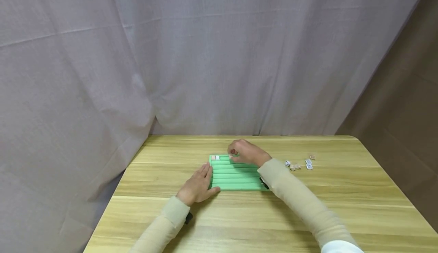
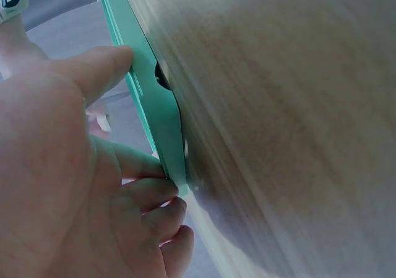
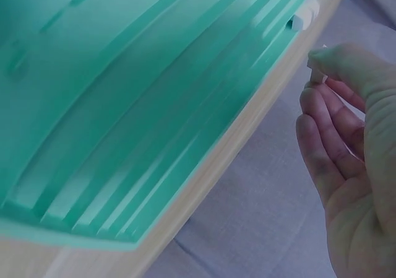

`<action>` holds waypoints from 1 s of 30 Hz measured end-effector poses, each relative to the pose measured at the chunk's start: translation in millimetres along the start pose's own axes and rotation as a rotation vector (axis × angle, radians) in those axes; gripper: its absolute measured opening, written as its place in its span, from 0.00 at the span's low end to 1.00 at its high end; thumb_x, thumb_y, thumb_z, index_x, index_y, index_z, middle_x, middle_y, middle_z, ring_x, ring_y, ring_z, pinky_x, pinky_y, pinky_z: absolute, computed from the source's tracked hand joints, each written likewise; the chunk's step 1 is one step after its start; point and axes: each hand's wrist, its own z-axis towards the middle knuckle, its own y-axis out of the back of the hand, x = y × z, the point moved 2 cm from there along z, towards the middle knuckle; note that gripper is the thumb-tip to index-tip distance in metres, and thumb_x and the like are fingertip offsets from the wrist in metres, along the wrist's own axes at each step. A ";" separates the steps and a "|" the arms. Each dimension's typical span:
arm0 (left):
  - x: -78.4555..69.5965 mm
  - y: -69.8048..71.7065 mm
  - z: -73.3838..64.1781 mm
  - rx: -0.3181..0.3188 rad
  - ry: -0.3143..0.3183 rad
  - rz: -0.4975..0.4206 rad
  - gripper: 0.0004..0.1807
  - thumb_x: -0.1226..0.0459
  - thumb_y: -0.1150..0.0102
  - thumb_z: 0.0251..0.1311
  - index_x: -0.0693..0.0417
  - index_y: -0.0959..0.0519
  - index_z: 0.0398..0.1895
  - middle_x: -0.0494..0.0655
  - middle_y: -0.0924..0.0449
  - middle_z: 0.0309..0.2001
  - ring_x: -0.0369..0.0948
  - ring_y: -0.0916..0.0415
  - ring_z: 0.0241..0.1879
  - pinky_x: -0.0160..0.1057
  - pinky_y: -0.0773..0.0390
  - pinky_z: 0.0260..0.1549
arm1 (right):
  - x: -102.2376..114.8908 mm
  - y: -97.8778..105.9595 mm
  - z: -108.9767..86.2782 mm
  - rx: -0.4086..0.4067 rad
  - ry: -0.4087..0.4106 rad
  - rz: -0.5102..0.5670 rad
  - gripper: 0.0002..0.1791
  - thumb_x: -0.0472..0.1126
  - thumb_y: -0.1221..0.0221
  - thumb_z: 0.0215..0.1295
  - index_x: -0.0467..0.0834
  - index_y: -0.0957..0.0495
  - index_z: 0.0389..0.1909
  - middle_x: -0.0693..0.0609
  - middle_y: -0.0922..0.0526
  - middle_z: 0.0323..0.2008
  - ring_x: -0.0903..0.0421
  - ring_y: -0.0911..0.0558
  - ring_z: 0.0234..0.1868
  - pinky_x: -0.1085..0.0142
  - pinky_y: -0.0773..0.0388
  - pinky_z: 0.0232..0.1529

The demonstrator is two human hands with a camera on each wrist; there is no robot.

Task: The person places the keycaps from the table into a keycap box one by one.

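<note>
A green tray (image 1: 236, 186) with parallel ridged rows lies flat on the table. My left hand (image 1: 197, 185) rests against its left end; in the left wrist view the thumb (image 2: 108, 67) touches the tray's side and the fingertips meet its corner. Over the far row, my right hand (image 1: 248, 152) pinches a small pale tile (image 3: 317, 75) between thumb and fingers. Two tiles sit side by side at the left end of that row, one pinkish (image 1: 213, 157) and one white (image 1: 217, 157). The right forearm hides the tray's right part.
Several loose tiles lie on the wooden table (image 1: 164, 150) right of the tray, among them a white one with a dark mark (image 1: 309, 167) and a brownish one (image 1: 312, 156). A grey curtain (image 1: 219, 74) hangs behind the table's far edge.
</note>
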 end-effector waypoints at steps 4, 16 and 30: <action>-1.2 0.0 -1.1 0.000 -0.004 0.010 0.48 0.42 0.48 0.78 0.72 0.46 0.81 0.68 0.50 0.83 0.59 0.47 0.84 0.54 0.40 0.82 | 3.3 -2.0 5.7 -0.004 -0.028 -0.005 0.02 0.35 0.30 0.67 0.42 0.14 0.35 0.53 0.13 0.35 0.59 0.17 0.38 0.68 0.16 0.41; -2.8 -2.4 -1.7 0.002 0.001 0.002 0.48 0.42 0.48 0.78 0.72 0.46 0.82 0.68 0.51 0.84 0.58 0.48 0.84 0.54 0.40 0.82 | 4.8 -13.2 20.7 -0.029 -0.078 0.027 0.03 0.32 0.32 0.68 0.43 0.13 0.34 0.50 0.11 0.36 0.58 0.16 0.39 0.64 0.13 0.42; -5.9 -3.0 -2.1 0.004 0.010 -0.017 0.49 0.43 0.47 0.77 0.72 0.47 0.82 0.68 0.50 0.84 0.58 0.48 0.84 0.54 0.41 0.83 | 7.5 -31.9 26.7 -0.022 -0.156 0.015 0.03 0.32 0.29 0.65 0.43 0.13 0.34 0.51 0.11 0.36 0.60 0.16 0.38 0.65 0.13 0.42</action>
